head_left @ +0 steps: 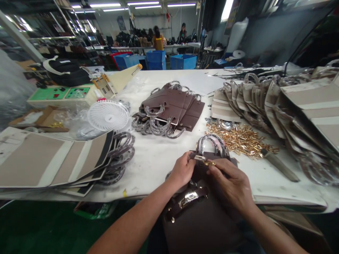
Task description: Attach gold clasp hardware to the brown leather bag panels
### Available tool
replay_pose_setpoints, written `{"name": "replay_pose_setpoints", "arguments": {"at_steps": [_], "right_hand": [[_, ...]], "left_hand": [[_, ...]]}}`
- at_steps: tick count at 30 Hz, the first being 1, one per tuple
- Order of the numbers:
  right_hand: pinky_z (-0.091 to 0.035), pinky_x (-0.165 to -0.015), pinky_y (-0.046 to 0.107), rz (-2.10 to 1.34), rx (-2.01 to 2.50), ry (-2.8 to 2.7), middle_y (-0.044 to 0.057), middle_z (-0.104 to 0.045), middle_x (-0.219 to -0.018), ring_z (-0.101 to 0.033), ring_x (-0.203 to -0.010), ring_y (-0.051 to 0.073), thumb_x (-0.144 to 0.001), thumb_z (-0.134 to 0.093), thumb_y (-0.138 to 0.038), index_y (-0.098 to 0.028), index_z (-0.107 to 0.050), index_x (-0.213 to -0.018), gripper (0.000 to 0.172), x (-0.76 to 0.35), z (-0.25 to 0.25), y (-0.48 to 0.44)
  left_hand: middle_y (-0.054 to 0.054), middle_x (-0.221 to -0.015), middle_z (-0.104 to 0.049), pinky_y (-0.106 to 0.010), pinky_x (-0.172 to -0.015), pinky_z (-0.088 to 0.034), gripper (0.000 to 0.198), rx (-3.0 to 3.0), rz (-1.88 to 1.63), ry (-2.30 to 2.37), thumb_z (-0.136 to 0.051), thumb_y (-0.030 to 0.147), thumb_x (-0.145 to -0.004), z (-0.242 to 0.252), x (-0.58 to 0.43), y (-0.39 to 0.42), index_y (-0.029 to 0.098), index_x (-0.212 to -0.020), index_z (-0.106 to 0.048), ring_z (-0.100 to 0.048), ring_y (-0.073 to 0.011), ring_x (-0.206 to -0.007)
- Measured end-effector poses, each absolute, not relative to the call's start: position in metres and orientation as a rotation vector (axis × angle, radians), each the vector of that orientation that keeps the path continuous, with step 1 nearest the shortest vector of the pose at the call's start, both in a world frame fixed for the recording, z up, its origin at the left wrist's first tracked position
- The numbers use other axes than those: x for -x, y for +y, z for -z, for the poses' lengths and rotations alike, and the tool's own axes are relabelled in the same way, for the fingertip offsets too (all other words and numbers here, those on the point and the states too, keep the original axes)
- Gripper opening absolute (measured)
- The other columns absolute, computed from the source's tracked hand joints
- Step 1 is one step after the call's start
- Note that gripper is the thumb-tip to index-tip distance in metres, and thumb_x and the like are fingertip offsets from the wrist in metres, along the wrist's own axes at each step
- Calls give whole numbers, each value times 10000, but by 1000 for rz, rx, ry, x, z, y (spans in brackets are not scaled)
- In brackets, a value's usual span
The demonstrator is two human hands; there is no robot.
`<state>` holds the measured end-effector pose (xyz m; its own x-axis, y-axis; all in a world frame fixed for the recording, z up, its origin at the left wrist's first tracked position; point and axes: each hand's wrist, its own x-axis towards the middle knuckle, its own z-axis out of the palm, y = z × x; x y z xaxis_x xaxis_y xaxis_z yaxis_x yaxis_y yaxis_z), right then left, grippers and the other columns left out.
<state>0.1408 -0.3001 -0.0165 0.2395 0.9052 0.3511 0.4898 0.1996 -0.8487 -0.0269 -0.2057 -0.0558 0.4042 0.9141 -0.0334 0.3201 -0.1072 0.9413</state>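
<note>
Pinching a gold clasp (203,161) between them, my left hand (182,171) and right hand (230,186) meet at the top of a brown bag (201,222). The bag stands just in front of the pile of gold fittings (243,139), on my side of it, and its lower part drops past the table (159,158) edge toward me. Both hands are closed. The left thumb and fingers nip the clasp's left end, and the right fingers curl over its right end and the bag's top.

The handle (212,141), wrapped in clear film, arches up between the clasp and the pile. Lower on the bag, nearer me than the pile, a strap carries a metal buckle (189,197).

I judge the bag light but floppy, with soft, leather-like panels that would buckle if lifted by a corner. The surest hold looks to be the stiffer top edge beside the clasp, or the handle's roots. The film on the handle looks slick, so a loose grip there could slide. The clasp is small, hard and polished. It is best taken by its edges with fingertips, since its face would probably scratch or smudge.

Left of the pile and farther off lies a stack of brown panels (172,106), with a white fan (108,115) farther left again. Right of the pile runs a row of beige bags (265,98).
</note>
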Motion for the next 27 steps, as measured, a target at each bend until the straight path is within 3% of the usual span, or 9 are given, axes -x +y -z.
{"name": "replay_pose_setpoints", "arguments": {"at_steps": [3,8,13,27], "right_hand": [[-579,-720,332,-630,1567,-1247,61,-786,-896,-722,-800,239,-924,-706,-455,-245,-804,-841,246,-138,8,-304],[-552,-601,311,-855,1707,-1263,41,-779,-767,-728,-667,237,-842,-742,-479,-225,-775,-877,258,-137,24,-294],[-544,-614,312,-733,1779,-1355,37,-779,-798,-729,-671,228,-857,-708,-469,-239,-765,-888,239,-136,36,-289],[-507,-585,299,-536,1840,-1342,15,-758,-727,-700,-622,213,-868,-709,-447,-255,-743,-785,212,-126,38,-297]], "left_hand": [[-51,-979,-771,-340,-917,-543,369,-1574,-731,1101,-422,392,-1020,51,30,-206,192,-1100,-722,-706,-234,-972],[-34,-864,-767,-334,-886,-559,390,-1547,-715,1103,-495,449,-1000,43,34,-209,206,-1195,-728,-716,-243,-942],[-26,-794,-747,-325,-835,-558,405,-1546,-738,1109,-515,454,-993,40,36,-214,199,-1222,-729,-708,-229,-849],[-47,-914,-782,-339,-925,-553,387,-1521,-762,1148,-535,425,-981,29,34,-221,189,-1208,-740,-717,-248,-966]]}}
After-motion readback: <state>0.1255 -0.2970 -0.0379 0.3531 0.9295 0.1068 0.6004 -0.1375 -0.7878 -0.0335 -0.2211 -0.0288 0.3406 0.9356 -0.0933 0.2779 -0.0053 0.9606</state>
